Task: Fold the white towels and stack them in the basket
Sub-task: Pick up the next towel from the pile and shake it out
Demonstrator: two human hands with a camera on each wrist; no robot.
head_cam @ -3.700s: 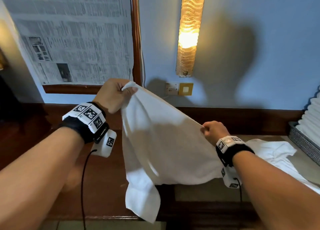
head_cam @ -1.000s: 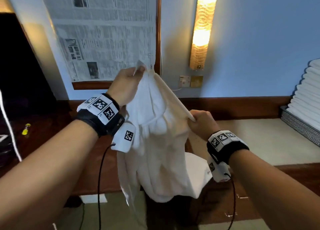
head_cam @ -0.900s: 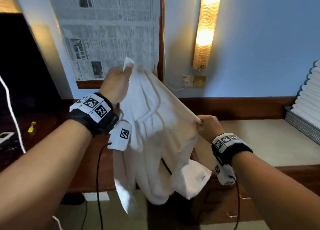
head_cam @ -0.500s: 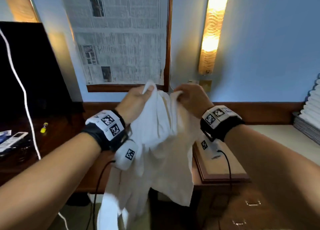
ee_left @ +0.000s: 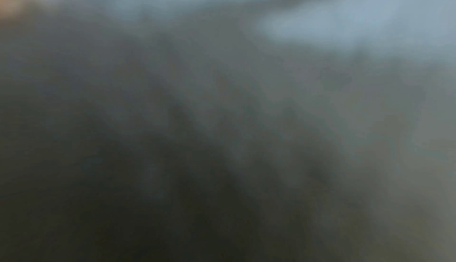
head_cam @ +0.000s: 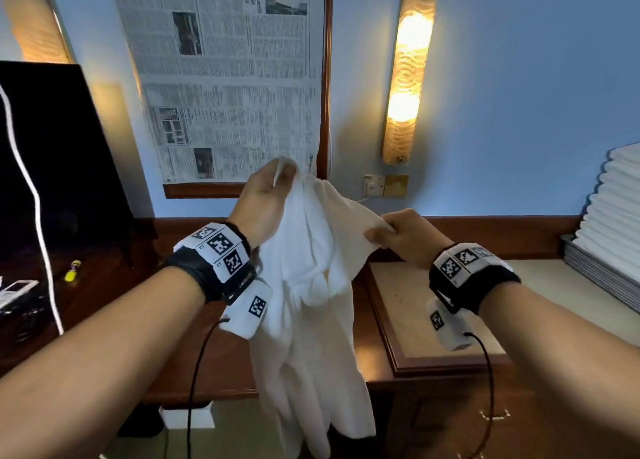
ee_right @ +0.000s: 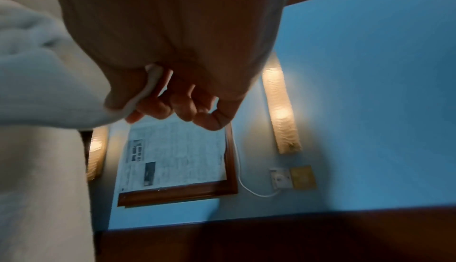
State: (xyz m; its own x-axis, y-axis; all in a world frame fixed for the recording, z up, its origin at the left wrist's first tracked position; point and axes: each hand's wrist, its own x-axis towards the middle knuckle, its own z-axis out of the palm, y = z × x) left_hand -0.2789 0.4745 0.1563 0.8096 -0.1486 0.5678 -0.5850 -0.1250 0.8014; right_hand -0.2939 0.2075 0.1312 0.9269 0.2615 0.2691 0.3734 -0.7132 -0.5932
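Holding one white towel [head_cam: 311,285] up in the air w/ both hands, the person looks to be at the shake-out step, before any real fold. Left hand [head_cam: 265,204] pinches a corner up high, near the framed newspaper [head_cam: 228,77]; right hand [head_cam: 407,235] pinches the top edge lower and to the right, thumb and forefinger closed on the hem, other fingers [ee_right: 182,108] curled under. Cloth between them sags, and the rest hangs bunched in front of the desk [head_cam: 415,320], touching nothing I can see. Left wrist view is just grey blur, prob. cloth over the lens.

Next move, I'd judge: find the 2nd corner along that top edge, pull hands apart till the edge goes taut, then bring corners together or lay it on the desk.

Count: 1 towel in hand; 1 basket [head_cam: 602,278] at far right, w/ a tall stack of folded towels [head_cam: 616,209] in it, roughly ten layers, partly cut off by the frame so no exact no. 2 hands, both busy. 1 wall lamp [head_cam: 408,70] lit.
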